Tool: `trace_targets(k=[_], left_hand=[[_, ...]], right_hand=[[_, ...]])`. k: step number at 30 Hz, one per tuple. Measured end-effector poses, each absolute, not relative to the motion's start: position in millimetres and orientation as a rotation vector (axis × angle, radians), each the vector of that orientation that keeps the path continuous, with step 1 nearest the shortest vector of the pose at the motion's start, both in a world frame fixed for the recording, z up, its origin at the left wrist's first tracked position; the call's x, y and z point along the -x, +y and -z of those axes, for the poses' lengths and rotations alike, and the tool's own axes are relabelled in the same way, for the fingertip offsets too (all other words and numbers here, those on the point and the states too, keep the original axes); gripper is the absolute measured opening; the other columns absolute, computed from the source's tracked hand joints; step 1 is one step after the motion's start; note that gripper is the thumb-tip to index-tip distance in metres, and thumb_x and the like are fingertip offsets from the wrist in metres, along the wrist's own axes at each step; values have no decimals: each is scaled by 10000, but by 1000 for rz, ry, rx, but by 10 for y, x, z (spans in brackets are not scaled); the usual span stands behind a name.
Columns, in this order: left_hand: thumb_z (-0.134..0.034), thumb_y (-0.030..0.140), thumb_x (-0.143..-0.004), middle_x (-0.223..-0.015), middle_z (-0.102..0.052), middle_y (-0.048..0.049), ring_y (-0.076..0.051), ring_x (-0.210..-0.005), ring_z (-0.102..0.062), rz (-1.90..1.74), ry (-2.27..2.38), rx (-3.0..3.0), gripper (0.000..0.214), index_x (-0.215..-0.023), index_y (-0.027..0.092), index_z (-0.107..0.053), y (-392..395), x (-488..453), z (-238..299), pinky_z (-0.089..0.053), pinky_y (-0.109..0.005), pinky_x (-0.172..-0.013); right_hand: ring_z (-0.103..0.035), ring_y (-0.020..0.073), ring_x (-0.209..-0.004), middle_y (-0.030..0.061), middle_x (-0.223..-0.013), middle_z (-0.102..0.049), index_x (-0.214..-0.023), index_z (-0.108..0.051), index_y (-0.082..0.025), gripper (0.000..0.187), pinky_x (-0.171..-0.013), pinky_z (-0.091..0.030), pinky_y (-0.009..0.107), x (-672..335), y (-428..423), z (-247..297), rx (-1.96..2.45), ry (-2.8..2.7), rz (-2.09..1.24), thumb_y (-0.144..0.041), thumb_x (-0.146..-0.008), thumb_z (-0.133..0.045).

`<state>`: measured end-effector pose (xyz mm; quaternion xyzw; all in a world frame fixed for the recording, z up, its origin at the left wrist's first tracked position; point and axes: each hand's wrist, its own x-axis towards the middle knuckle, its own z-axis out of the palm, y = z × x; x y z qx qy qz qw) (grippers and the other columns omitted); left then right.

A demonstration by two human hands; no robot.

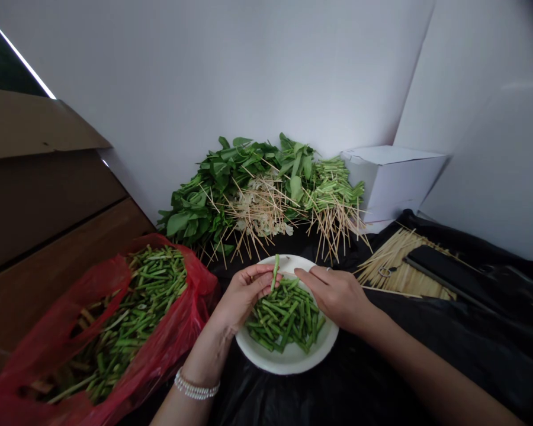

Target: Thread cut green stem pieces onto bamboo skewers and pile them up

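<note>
My left hand (240, 296) pinches a short green stem piece (276, 269) upright between thumb and fingers, over the far left part of a white bowl (286, 368). Across from it, my right hand (340, 296) is closed, its index fingertip pointing at the stem. A thin bamboo skewer seems to run from those fingers towards the stem, though it shows only faintly. Many cut green stems (286, 316) lie heaped in the bowl, below both hands.
A red plastic bag (199, 284) of cut stems stands at left. Behind the bowl are skewered leafy greens (190, 207), white pieces (262, 204) and green stems (333, 183). At right lie loose skewers (388, 251), a ring (384, 271), a dark phone (444, 272) and a white box (400, 177).
</note>
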<state>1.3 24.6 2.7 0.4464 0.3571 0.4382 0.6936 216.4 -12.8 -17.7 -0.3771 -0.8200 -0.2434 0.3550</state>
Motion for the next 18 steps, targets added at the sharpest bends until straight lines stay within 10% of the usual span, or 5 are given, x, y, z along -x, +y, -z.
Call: trace_targets(k=[18], left_hand=[[-855,202,-636,-769,-761,-57,-86,-635,-660,-932,795,-980,244,-844,119,-758,185,-42,-70,-507,-166,-628]], right_hand=[[-558,135,-611,36,-720,-609,-1071,-630,-90,267,-546,-431,262,-2142,-167,158,927,-2131,593,-135,-954,-395]])
